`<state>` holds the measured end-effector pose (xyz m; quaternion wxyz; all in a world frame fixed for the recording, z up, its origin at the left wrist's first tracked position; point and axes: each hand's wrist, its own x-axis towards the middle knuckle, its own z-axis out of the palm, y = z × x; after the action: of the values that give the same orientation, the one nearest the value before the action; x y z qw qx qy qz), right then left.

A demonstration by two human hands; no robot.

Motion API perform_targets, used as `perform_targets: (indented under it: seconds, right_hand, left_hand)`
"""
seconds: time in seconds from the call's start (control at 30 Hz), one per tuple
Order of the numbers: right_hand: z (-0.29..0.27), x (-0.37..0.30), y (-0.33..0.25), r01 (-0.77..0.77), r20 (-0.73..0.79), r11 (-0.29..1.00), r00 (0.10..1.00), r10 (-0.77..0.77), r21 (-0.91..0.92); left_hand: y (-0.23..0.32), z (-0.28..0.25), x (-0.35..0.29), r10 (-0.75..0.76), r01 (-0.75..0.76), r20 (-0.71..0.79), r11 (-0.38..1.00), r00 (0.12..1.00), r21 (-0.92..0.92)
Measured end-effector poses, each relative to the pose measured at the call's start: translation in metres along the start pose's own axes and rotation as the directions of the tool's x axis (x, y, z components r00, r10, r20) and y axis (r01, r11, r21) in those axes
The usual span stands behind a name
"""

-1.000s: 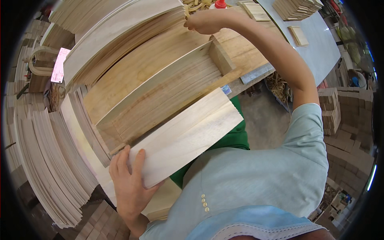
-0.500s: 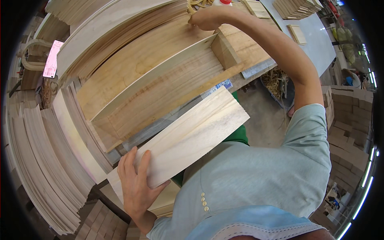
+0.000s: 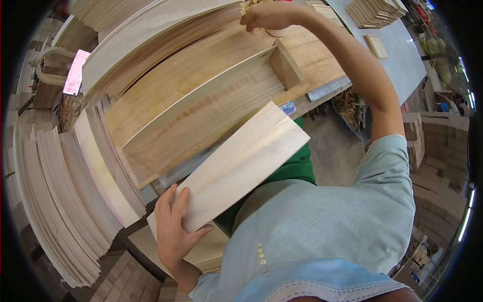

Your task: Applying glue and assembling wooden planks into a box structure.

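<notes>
My left hand [image 3: 173,229] grips a pale wooden board [image 3: 241,161] by its lower left end, fingers over the face and thumb along the near edge. The board is held at a slant in front of my body, above the near edge of the bench. Farther off, a long wooden tray or frame [image 3: 211,103] with low upright sides lies on the worktop. My right hand [image 3: 271,15] is stretched to the far side, fingers curled together beside some yellowish loops [image 3: 247,6]. What those fingers hold, if anything, is hidden. A pale round container [image 3: 278,31] stands just under this hand.
Stacked thin boards [image 3: 166,58] line the far left of the bench, and tall stacks [image 3: 60,201] stand at the left. A pink-screened phone [image 3: 77,72] leans there. Small wood pieces [image 3: 375,12] sit on a grey table [image 3: 402,55]. Wood blocks [image 3: 443,166] are piled at right.
My right hand has shifted slightly right and up, its fingers now more curled. The board in my left hand has tilted a little, its far end moving slightly left. The view has shifted slightly.
</notes>
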<state>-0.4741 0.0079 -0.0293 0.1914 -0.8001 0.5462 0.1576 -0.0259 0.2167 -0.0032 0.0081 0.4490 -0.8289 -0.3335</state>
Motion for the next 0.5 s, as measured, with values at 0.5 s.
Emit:
perform_targets:
  seconds: [0.5]
  right_hand:
    - [0.021, -0.107, -0.148, 0.785, -0.948, 0.572, 0.316, -0.043, 0.236]
  left_hand:
    - [-0.021, 0.049, 0.034, -0.028, 0.058, 0.057, 0.032, 0.998, -0.998]
